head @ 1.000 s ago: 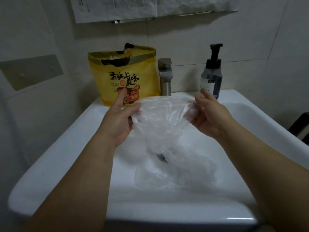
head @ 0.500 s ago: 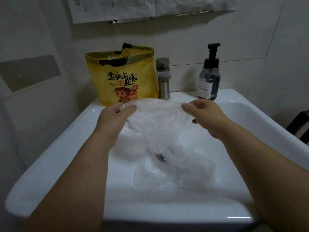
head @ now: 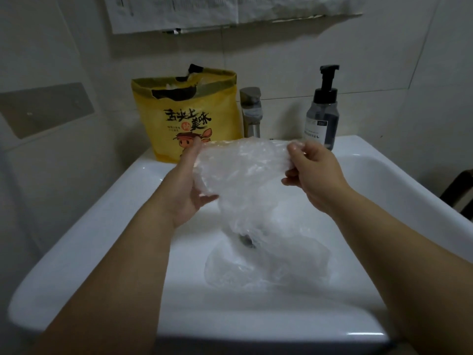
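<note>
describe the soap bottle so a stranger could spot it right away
Start at the white sink. On its back rim, right of the tap, stands the soap bottle. It alone has a black pump top and a dark, see-through body.

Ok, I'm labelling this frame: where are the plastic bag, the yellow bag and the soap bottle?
plastic bag (head: 243, 170), head view, upper sheet.
yellow bag (head: 158, 129), head view, front panel.
soap bottle (head: 322, 121), head view, body.
</note>
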Action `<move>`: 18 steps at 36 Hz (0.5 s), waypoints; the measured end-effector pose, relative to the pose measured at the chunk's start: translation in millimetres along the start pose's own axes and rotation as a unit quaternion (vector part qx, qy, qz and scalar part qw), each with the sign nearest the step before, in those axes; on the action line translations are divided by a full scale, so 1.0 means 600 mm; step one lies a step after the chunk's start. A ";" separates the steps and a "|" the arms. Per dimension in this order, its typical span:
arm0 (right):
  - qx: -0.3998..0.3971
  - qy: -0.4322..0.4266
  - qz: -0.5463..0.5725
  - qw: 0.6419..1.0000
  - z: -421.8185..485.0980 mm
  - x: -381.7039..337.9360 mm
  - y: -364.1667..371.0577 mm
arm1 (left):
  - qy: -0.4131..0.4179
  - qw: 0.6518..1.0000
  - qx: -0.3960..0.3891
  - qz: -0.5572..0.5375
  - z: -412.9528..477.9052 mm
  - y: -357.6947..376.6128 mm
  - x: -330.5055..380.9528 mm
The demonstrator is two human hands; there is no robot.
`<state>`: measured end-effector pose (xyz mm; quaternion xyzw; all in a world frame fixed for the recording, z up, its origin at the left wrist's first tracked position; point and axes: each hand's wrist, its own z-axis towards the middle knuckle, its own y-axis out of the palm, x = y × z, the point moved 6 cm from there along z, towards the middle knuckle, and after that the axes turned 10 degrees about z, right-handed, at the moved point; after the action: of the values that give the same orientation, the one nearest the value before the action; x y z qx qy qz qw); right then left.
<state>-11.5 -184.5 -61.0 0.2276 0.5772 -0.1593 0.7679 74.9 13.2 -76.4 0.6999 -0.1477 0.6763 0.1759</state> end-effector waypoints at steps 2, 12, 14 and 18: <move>0.002 0.004 0.004 1.000 0.000 0.003 0.002 | -0.032 0.998 -0.057 -0.007 -0.010 0.015 -0.006; 0.032 0.095 0.116 0.988 0.006 0.012 -0.017 | 0.008 0.995 -0.089 0.051 -0.012 0.012 -0.002; 0.021 0.142 0.118 0.983 0.004 0.020 -0.018 | 0.006 0.998 -0.057 0.037 -0.007 0.007 -0.003; 0.010 0.124 0.008 0.992 0.008 0.018 -0.023 | 0.022 0.999 0.005 0.045 0.001 -0.009 -0.002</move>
<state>-11.3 -198.4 -72.4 0.2578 0.6646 -0.1291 0.6893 78.0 17.9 -77.8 0.6784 -0.1722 0.6994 0.1451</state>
